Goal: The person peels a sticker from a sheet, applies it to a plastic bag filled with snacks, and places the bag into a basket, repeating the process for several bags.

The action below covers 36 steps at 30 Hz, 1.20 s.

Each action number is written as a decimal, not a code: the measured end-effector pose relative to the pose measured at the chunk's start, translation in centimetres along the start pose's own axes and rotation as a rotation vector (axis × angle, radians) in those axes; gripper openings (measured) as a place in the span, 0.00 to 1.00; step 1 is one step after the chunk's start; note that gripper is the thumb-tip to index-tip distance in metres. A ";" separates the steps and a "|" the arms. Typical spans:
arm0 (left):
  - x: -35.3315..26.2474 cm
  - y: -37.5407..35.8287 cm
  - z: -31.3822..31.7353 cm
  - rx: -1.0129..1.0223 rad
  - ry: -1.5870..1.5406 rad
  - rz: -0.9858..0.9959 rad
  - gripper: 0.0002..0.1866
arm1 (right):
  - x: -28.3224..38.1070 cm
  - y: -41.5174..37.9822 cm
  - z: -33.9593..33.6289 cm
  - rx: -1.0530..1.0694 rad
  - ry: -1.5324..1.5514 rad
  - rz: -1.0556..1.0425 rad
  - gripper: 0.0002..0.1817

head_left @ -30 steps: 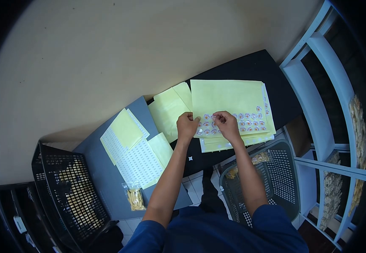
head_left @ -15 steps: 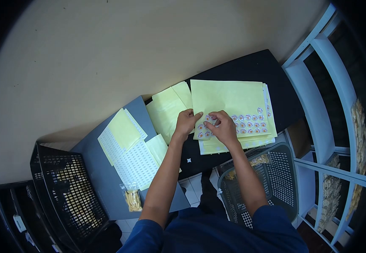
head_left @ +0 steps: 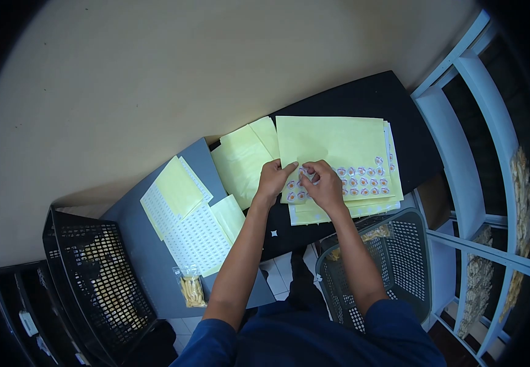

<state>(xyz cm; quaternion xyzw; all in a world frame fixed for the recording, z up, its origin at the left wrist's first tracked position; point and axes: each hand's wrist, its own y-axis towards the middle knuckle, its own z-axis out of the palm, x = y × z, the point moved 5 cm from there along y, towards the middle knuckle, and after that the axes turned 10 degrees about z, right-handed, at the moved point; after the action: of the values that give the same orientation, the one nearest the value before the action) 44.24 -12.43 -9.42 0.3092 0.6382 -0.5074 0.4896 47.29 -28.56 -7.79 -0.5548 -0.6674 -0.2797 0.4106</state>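
A yellow backing sheet (head_left: 332, 137) with rows of small round stickers (head_left: 363, 182) along its lower part lies on top of a pile of similar sheets. At its left edge, my left hand (head_left: 273, 179) grips the sheet, thumb on top and fingers curled. My right hand (head_left: 325, 186) is over the stickers just beside the left thumb. Its thumb and index finger are pinched together at the sticker rows, and whatever is between them is too small to make out.
More yellow sheets (head_left: 240, 150) lie left of the pile. On the grey table (head_left: 136, 211) are printed label sheets (head_left: 195, 232) and a clear bag of snacks (head_left: 191, 289). A black crate (head_left: 103, 275) stands left, a green basket (head_left: 408, 269) below right. A small white scrap (head_left: 273, 233) lies nearby.
Both hands stay at nearly the same spot on the sticker sheet. The right fingers have shifted very slightly; the sheets have not visibly moved.
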 end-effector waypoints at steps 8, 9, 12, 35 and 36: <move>0.3 0.8 0.0 0.000 0.062 0.013 0.13 | 0.4 0.6 -0.3 0.080 -0.055 0.065 0.11; 0.2 0.9 0.0 0.003 0.096 0.012 0.13 | 0.4 0.7 -0.2 0.089 -0.060 0.069 0.11; -0.3 0.9 0.2 0.010 0.169 0.035 0.14 | 0.1 1.2 -0.2 0.122 -0.045 0.094 0.09; -2.9 1.1 0.2 -0.067 0.712 0.175 0.16 | 0.7 0.2 0.7 0.056 -0.217 -0.026 0.03; -3.0 1.0 0.3 -0.079 0.708 0.176 0.17 | 0.7 0.2 0.7 0.045 -0.212 -0.032 0.04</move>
<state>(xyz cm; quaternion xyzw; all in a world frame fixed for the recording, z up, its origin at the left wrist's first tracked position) 46.20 -12.14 -6.92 0.5002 0.7582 -0.2999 0.2915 47.25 -27.57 -7.60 -0.5611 -0.7221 -0.2108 0.3455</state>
